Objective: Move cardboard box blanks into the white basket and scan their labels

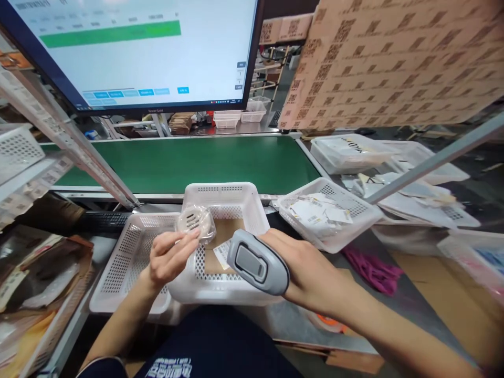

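Observation:
My left hand (171, 255) is closed on a round, pale, slotted disc in a clear plastic bag (197, 223), held over the left rim of a white basket (252, 287). In my right hand (303, 257) is a grey handheld barcode scanner (255, 262), above the basket's right side. Its handle is mostly hidden by my fingers. Inside the basket lie a flat brown cardboard piece (226, 231) and a white printed label (223, 254), partly covered by the scanner.
A second white basket (114, 278) stands at the left. To the right, a tilted basket (287, 202) holds printed labels and bags. Behind runs a green conveyor belt (205, 163), below a monitor (137, 58). A metal bar (433, 163) crosses the right side.

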{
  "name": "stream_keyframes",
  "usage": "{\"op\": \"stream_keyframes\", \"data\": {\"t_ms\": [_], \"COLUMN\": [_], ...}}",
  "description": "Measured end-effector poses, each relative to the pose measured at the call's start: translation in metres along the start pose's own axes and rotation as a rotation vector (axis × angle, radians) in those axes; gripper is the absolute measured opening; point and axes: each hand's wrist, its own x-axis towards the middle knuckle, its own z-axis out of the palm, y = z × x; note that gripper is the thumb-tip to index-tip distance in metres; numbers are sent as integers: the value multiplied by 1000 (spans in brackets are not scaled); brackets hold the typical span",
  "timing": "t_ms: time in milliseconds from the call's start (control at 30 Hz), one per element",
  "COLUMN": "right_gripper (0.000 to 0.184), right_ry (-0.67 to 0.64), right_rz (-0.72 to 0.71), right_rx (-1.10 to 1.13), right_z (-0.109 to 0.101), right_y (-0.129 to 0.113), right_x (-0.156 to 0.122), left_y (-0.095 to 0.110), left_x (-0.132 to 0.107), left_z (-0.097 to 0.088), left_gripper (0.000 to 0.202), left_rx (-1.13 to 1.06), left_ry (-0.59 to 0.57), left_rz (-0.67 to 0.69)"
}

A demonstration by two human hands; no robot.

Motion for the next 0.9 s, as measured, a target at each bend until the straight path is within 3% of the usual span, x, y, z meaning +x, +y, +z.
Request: {"op": "stream_keyframes", "data": {"t_ms": [67,133,333,467,533,633,700,800,900], "right_gripper": [36,33,31,31,30,30,30,26,46], "right_ry": [-10,-21,-52,-40,-44,-48,13,270,669], "right_rz": [20,45,111,124,118,106,107,190,537], "right_rx": [13,29,53,66,61,43,49,79,195], "right_z": [-6,-13,-21,-19,-18,-21,-26,-25,4], "right_y": [-1,-4,-5,-4,-7,-10,-4,29,85], "right_x": [-3,-5,-13,-13,-12,-13,-17,-33,-63], "left_y": [0,-1,3,15,14,3,-3,1,16], "left_x": [11,19,14,9,12,16,12,-9,-39], "left_z": [-4,-6,2,7,8,7,5,0,-6], "left_gripper": [20,17,22,37,38,26,24,37,67], "left_rx": [46,52,11,-31,0,56,46,-47,-103], "left_ry": [-60,-88,-88,-83,-97,-92,-93,-78,34], "left_rz": [168,244,242,24,77,282,287,102,-380]}}
